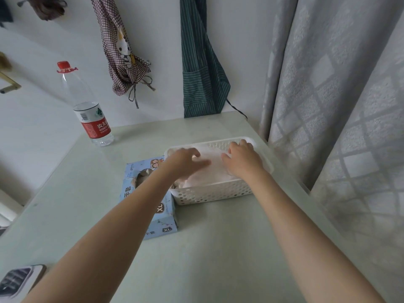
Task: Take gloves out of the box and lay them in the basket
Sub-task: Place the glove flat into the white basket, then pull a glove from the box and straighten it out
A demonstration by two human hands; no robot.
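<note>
Fingers of the left hand lie spread and nearly straight, pressing flat on the thin, translucent gloves heaped inside a white perforated basket. The right hand rests beside it over the same pile, its fingers loosely extended toward the basket's far rim; whether their tips pinch any of the film cannot be told. Both bare forearms reach in from the lower edge of the view, and the left one crosses above a pale blue glove box printed with "XL".

The box lies flat with its oval opening facing up, just beside the basket's left wall and apparently touching it; a little crumpled film shows in the opening. The gloves in the basket form a soft, cloudy layer covering most of its floor.

Basket and box stand on a pale green table. A clear plastic bottle with a red cap and red label stands upright near the table's far left corner, well apart from the box. A dark device lies at the near left edge.

Behind the table, a checked cloth bag with a cartoon rabbit and a green striped apron hang on a white wall. A grey patterned curtain fills the right side.
</note>
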